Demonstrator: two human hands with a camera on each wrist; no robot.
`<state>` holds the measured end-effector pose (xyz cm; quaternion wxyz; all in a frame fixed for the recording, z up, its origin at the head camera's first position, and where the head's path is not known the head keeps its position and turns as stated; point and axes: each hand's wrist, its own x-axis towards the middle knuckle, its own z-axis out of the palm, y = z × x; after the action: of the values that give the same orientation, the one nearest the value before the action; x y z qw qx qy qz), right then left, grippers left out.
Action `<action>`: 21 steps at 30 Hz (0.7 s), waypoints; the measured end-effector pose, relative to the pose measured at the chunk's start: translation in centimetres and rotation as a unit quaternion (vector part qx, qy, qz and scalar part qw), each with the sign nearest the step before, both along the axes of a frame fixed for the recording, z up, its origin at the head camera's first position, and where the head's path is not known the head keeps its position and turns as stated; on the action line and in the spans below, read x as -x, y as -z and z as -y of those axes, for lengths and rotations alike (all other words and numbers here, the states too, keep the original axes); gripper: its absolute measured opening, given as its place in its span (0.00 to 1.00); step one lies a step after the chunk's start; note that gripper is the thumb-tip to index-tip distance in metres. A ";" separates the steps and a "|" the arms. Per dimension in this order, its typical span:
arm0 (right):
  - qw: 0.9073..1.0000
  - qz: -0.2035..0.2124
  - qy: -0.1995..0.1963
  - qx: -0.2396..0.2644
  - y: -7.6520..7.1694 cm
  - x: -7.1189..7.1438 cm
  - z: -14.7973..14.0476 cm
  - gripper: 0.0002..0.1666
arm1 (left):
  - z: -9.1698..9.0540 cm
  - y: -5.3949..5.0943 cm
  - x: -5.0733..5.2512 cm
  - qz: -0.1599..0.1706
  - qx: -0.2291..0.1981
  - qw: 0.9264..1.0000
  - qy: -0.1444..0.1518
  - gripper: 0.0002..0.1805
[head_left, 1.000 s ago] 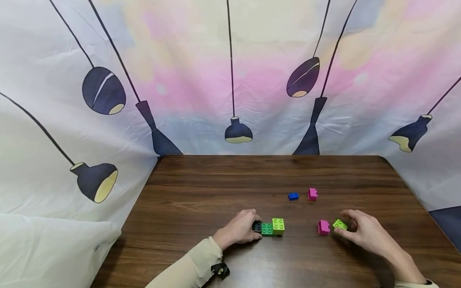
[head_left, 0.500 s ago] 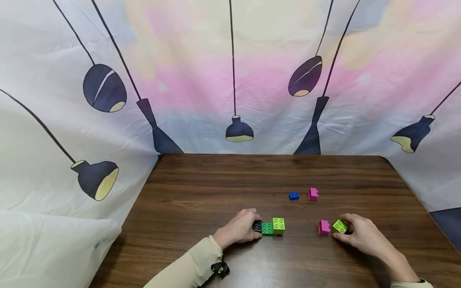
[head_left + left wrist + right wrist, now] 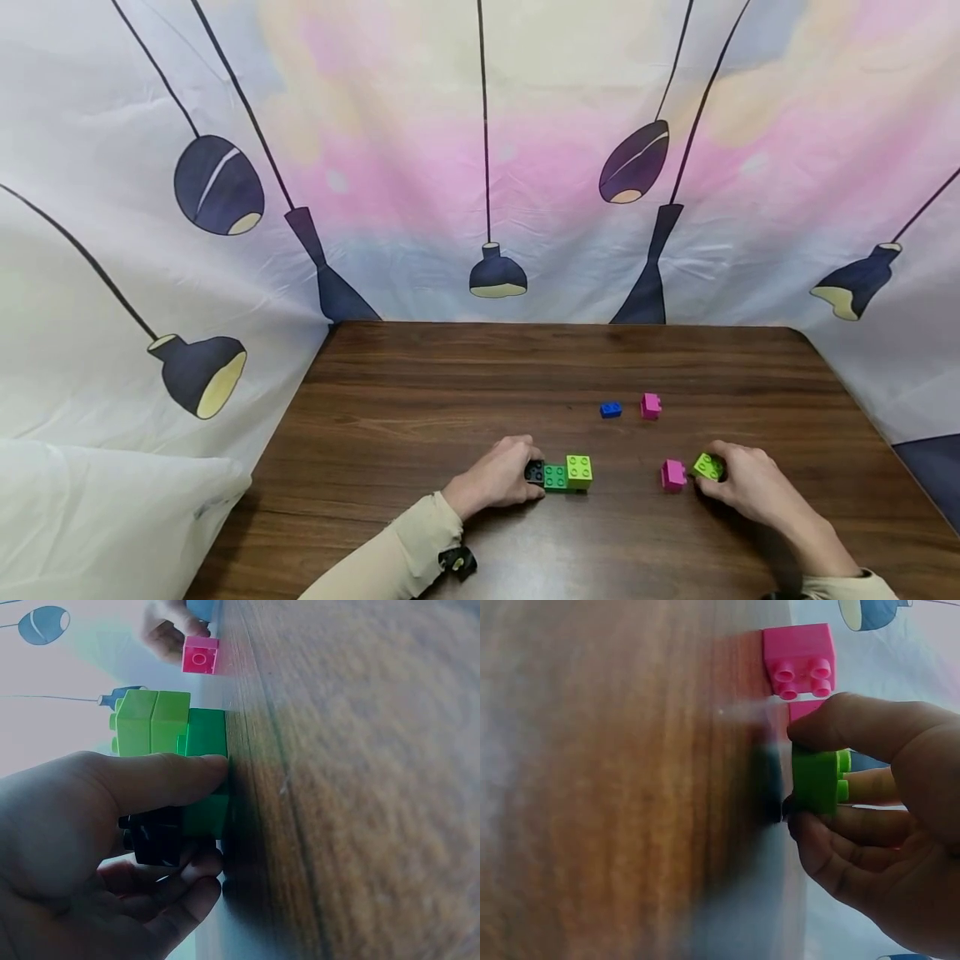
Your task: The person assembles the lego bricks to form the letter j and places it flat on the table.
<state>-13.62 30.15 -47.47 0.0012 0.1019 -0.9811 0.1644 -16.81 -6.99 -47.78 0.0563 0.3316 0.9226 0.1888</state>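
My left hand (image 3: 495, 477) grips the left end of a joined group of building bricks. In it, a black brick (image 3: 156, 838) and lime bricks (image 3: 154, 724) sit on opposite ends of a green brick (image 3: 556, 477) that rests on the table. The left thumb presses along the green side. My right hand (image 3: 761, 492) pinches a loose lime brick (image 3: 815, 780) between thumb and fingers, its studs up, at or just above the tabletop. Just left of that brick lies a pink brick (image 3: 673, 476), its studs facing right.
Farther back on the wooden table (image 3: 420, 375) lie a small blue brick (image 3: 611, 409) and a second pink brick (image 3: 651, 407). A printed cloth (image 3: 405, 167) hangs behind the table, and white cloth (image 3: 112, 508) bulges at the left edge.
My right fingers have drawn in around the loose lime brick, which has turned slightly. The left hand and its joined bricks have stayed in place.
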 end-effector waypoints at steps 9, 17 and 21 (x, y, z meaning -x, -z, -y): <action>0.997 -0.072 -0.022 0.026 -0.3 0.2 0.7 0.20 | 0.0 0.1 -0.1 0.014 -0.010 1.000 0.002 0.18; 0.990 -0.111 -0.063 0.054 -1.2 1.0 2.3 0.23 | 0.0 -0.1 -0.1 0.012 -0.003 1.000 0.001 0.19; 0.983 -0.140 -0.092 0.076 -1.3 1.4 3.1 0.23 | 0.0 -0.1 -0.2 0.012 0.000 1.000 -0.001 0.19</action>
<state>-14.99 27.03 -46.12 0.1314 0.2129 -0.9423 0.2224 -16.58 -6.98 -47.65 0.0674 0.3286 0.9220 0.1934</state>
